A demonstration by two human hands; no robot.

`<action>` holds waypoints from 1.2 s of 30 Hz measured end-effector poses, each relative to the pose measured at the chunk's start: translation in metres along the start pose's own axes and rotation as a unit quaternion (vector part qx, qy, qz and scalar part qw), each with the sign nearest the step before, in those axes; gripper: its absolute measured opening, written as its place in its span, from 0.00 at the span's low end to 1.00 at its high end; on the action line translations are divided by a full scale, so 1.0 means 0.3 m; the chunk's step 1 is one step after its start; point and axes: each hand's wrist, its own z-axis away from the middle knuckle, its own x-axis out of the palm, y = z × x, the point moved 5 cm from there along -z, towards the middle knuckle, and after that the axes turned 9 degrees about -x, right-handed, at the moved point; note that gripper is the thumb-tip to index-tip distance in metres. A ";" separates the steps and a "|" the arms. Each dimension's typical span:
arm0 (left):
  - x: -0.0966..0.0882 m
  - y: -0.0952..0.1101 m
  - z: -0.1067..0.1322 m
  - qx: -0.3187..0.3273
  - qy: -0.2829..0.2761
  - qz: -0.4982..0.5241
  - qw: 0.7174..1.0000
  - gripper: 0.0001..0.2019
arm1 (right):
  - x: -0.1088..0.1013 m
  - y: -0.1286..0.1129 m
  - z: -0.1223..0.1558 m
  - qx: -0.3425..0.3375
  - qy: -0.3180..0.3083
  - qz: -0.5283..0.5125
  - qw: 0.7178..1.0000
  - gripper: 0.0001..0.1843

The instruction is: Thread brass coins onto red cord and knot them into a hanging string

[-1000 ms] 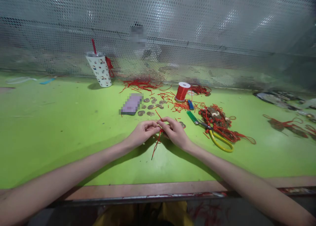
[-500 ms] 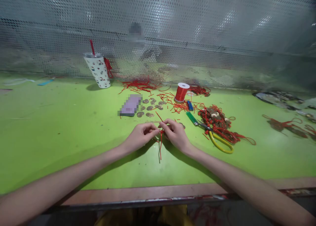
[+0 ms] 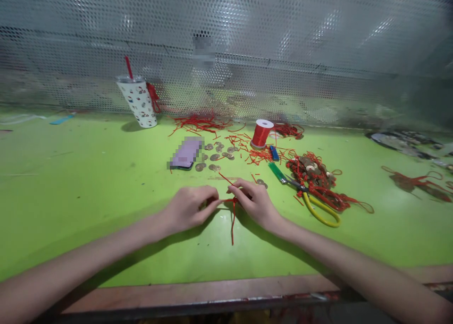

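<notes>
A thin red cord [image 3: 233,222] runs between my two hands, with one end hanging down and another sticking up to the left. My left hand [image 3: 193,206] is closed, thumb and forefinger pinching a strand that stretches sideways. Opposite it, my right hand [image 3: 254,202] pinches the cord near what looks like a small knot; whatever sits behind those fingers is hidden. Just beyond the right hand lie a few coins [image 3: 261,183]. Several more coins [image 3: 214,157] are scattered farther back, beside a purple phone-like object [image 3: 186,153], partly blurred out.
Right of my hands are yellow-handled scissors [image 3: 322,210], a green lighter [image 3: 278,173] and a heap of corded coins [image 3: 311,173]. Behind stand a red cord spool [image 3: 262,134], a blue lighter [image 3: 273,153], red cord scraps [image 3: 201,123] and a white tumbler [image 3: 139,102]. A perforated metal panel [image 3: 247,78] rises at the back.
My left hand has moved left, away from the right hand, drawing a strand out straight between them. The right hand still pinches the cord, slightly lower in view.
</notes>
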 end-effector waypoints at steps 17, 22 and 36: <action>-0.127 -0.446 -0.465 -0.316 0.085 -0.205 0.923 0.20 | 0.020 0.015 0.031 0.066 -0.046 -0.035 0.996 0.14; -0.133 -0.438 -0.464 -0.315 0.082 -0.214 0.921 0.19 | 0.025 0.019 0.033 0.085 -0.055 -0.046 0.994 0.14; -0.132 -0.413 -0.465 -0.329 0.104 -0.202 0.917 0.20 | 0.019 0.022 0.029 0.090 -0.042 -0.055 0.993 0.15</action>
